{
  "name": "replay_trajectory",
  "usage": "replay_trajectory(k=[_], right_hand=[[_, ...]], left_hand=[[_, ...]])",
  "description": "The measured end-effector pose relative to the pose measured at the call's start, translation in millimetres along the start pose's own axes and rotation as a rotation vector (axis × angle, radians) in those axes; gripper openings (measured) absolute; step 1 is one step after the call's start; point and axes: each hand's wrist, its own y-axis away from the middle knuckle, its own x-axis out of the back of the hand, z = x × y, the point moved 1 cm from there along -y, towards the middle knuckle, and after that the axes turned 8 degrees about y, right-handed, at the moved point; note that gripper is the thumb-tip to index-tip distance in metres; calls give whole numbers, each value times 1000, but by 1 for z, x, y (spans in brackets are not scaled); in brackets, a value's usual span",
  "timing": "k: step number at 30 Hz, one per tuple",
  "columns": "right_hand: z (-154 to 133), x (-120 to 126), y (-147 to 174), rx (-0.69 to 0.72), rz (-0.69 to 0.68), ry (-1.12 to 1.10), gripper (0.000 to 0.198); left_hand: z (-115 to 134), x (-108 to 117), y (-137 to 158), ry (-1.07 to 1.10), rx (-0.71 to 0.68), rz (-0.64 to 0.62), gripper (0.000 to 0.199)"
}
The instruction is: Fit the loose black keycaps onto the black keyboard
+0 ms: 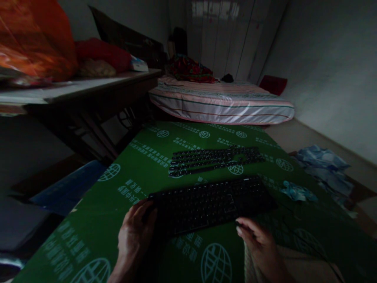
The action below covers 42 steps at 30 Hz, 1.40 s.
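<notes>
A black computer keyboard (203, 204) lies slightly slanted on the green table; its key places look dark and bare, with only small posts showing. My left hand (138, 224) grips its left end, fingers curled over the edge. Close to the keyboard's front edge, my right hand (256, 239) pinches a small black keycap (238, 223) between thumb and fingertips. Behind the keyboard, loose black keycaps (200, 159) are laid out in rows, with a gap toward the right side. Dim light hides the finer detail.
A crumpled teal cloth or wrapper (298, 191) lies right of the keyboard on the green tabletop (138, 157). A cable (306, 239) runs along the right. Beyond stand a bed (224, 102) and, at left, a side table (118, 80) bearing an orange bag (35, 39).
</notes>
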Motion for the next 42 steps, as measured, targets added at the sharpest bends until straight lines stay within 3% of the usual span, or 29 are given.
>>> replay_trajectory(k=[15,31,42], right_hand=[[-8,-2,1,29,60,12,31],[-1,0,0,48,34,8,27],[3,-1,-1,34,33,2,31]], left_hand=[[-4,-3,-1,-18,25,-7,38],[-2,-2,-1,-6,-41,-3,38],[-5,-4,1,-13,-7,0,37]])
